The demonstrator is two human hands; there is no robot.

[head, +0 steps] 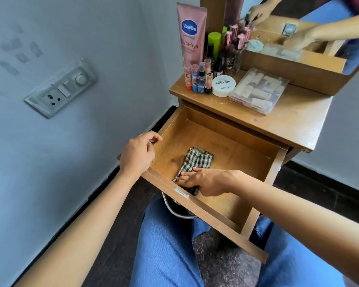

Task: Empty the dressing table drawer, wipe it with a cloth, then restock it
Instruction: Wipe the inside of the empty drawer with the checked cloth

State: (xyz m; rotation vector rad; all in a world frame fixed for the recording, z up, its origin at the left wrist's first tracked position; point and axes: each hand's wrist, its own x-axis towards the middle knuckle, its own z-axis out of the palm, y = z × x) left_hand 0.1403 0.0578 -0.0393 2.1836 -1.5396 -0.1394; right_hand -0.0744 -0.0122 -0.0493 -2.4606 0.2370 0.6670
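Note:
The wooden drawer (226,139) of the dressing table is pulled out wide over my lap. A black-and-white checked cloth (195,159) lies on its floor near the front left corner, and nothing else is inside. My right hand (203,181) presses the near end of the cloth against the drawer floor, fingers laid over it. My left hand (138,152) rests on the drawer's left wall, its fingers curled over the top edge. The removed cosmetics stand on the table top (294,119).
On the table top stand a pink Vaseline tube (190,34), several small bottles and lipsticks (203,77), a white nail polish remover tub (223,85) and a clear plastic box (259,91). A mirror (298,27) rises behind. A switch panel (61,91) sits on the left wall.

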